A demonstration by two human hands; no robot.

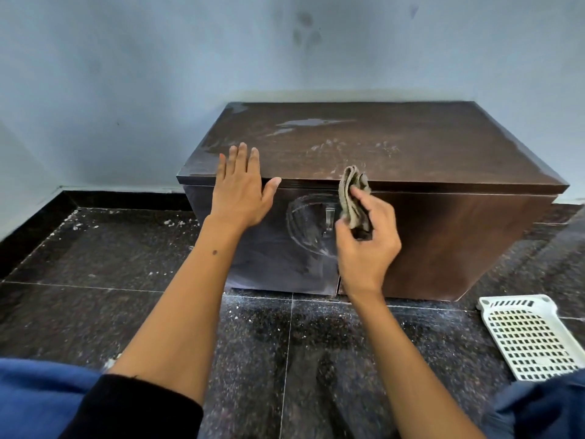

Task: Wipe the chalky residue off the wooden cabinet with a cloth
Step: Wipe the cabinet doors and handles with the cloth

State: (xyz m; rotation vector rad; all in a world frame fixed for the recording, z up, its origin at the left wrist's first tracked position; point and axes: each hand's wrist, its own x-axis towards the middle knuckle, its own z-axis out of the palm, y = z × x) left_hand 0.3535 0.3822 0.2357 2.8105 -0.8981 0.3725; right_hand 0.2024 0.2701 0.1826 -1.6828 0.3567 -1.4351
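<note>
one wooden cabinet [411, 160] stood against the pale blue wall [126, 74], low and dark brown, its doors closed so nothing of its inside could be seen. chalky residue [304, 123] streaked the top of the cabinet toward its back left, and more of it lay in swirled smears on the cabinet's left door around the one small metal handle [329, 218].

two hands were in view. the left hand [242, 193] lay flat with fingers straight and spread, its fingers on the cabinet's top at the front left edge and its palm over the front face below. it held nothing. the right hand [368, 236] was curled round one bunched tan cloth [353, 198], thumb and fingers pinching it, the cloth's upper end standing up at the cabinet's front top edge, just right of the handle. whether the cloth touched the wood could not be told.

one white slotted plastic basket [528, 337] lay on the dark speckled floor [126, 264] to the right of the cabinet's front corner, with nothing visible in it. white crumbs dotted the floor left of the cabinet.
</note>
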